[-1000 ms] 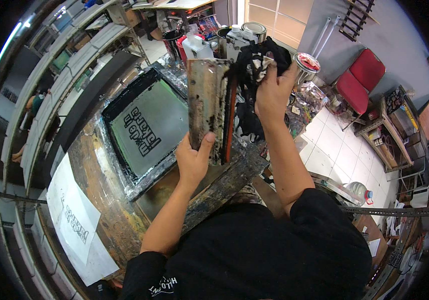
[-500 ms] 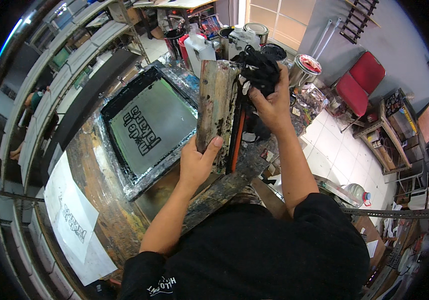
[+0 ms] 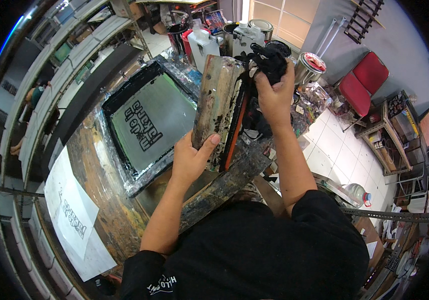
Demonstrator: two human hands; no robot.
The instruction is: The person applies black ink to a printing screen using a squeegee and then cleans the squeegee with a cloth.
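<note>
My left hand grips the lower part of a wooden squeegee, its thumb across the worn, ink-stained face. The squeegee's orange blade faces right, with black ink along the wood beside it. Bunched in my right hand is a black rag, pressed by the fingers near the squeegee's upper right end. Left of the squeegee lies a screen printing frame on the worktable. Its grey-green mesh carries black lettering, and black ink coats the inner edges.
White printed sheets lie at the table's left. Behind the squeegee stand a white jug, several cans and an open paint can with red on top. A red chair is farther right. Rack shelves run along the left.
My right hand has shifted slightly up and right with the rag, toward the squeegee's top end. The squeegee stays in my left hand, tilted a little more.
</note>
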